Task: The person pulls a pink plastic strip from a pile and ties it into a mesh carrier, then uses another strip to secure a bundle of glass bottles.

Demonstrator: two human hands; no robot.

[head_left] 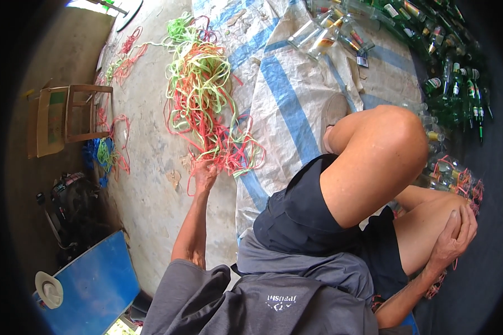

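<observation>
A long tangled heap of red and pale green plastic ribbons (201, 89) lies on the concrete floor ahead of me, to the left. My left hand (205, 174) reaches to its near end, the fingers closed among red strands and partly covered by them. One red loop hangs down beside that wrist. Over on the right, my right hand (455, 237) rests on my bent knee, its fingers stretched over the skin. Just below it a thin bit of red strand shows.
White-and-blue striped sheeting (290, 100) covers the floor ahead. Clear glass bottles (332, 36) lie on it; many green bottles (464, 72) are piled far right. Bottles tangled with red ribbon (455, 178) sit beyond my right knee. Left are a wooden stool (89, 111) and a blue tabletop (98, 282) with a hat (49, 290).
</observation>
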